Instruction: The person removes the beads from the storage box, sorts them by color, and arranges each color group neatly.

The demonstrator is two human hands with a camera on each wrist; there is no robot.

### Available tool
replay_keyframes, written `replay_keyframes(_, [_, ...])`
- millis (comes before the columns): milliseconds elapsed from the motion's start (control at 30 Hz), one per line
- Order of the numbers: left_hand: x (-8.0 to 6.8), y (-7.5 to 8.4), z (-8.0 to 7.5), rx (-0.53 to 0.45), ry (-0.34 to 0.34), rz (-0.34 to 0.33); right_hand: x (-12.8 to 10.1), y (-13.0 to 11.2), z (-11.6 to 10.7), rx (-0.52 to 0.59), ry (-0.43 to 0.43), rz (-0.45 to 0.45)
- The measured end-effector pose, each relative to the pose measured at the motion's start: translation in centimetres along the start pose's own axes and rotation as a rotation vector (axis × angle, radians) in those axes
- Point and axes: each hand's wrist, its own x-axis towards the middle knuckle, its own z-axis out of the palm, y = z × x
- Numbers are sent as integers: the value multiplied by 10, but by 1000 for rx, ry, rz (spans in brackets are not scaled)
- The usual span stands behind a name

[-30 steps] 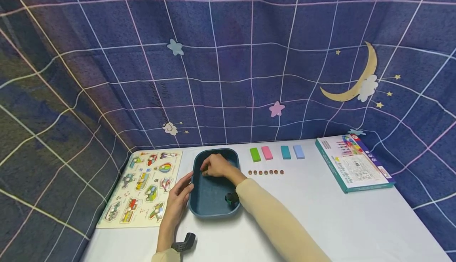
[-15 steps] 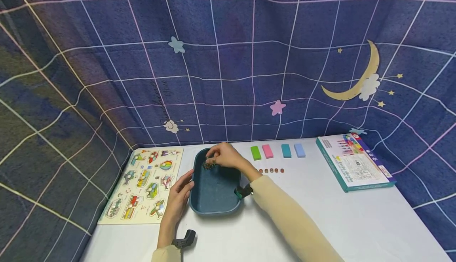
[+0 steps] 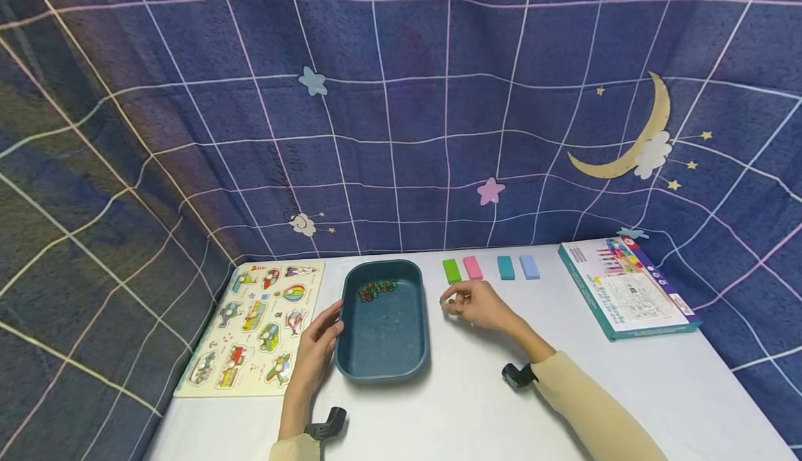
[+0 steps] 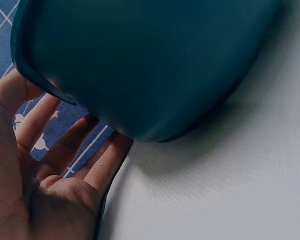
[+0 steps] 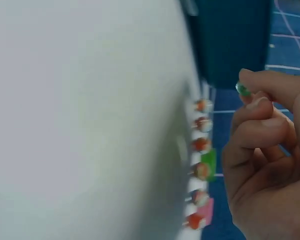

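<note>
Beside the right edge of the blue tray [image 3: 382, 349], the right hand [image 3: 477, 306] hovers over the table [image 3: 626, 391] with its fingertips pinched on a small green-tinted marble [image 5: 242, 90]; from the head view that marble is only a speck at the fingertips, while the right wrist view shows it plainly, along with a row of 6 red marbles [image 5: 200, 160] that the hand mostly hides from above. Those marbles are blurred there, and the wrist view cuts off most of the tray. More small marbles [image 3: 376, 288] lie in a cluster at the tray's far end, too small to count. At the tray's left edge the left hand [image 3: 316, 349] rests with relaxed, straight fingers against the wall; the left wrist view shows the palm open beside the tray's outer wall and nothing of the inside. Near the table's far edge sit 4 blocks [image 3: 490, 268] in a row, green, pink, teal and light blue. At the left edge lies a picture puzzle board [image 3: 250, 329], at the right edge a box [image 3: 626, 287]. Since 1 second ago the right hand has left the tray's far end and moved right, over the marble row.
</note>
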Motion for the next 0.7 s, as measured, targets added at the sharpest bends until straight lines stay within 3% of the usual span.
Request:
replay_keyframes(267, [-1, 0, 0, -3, 0, 18, -11, 16, 12, -128, -33, -94])
replay_keyframes(533, [-1, 0, 0, 11, -2, 20, -13, 19, 14, -119, -56, -85])
replay_keyframes(700, [-1, 1, 0, 13, -5, 16, -8, 9, 4, -93, -58, -80])
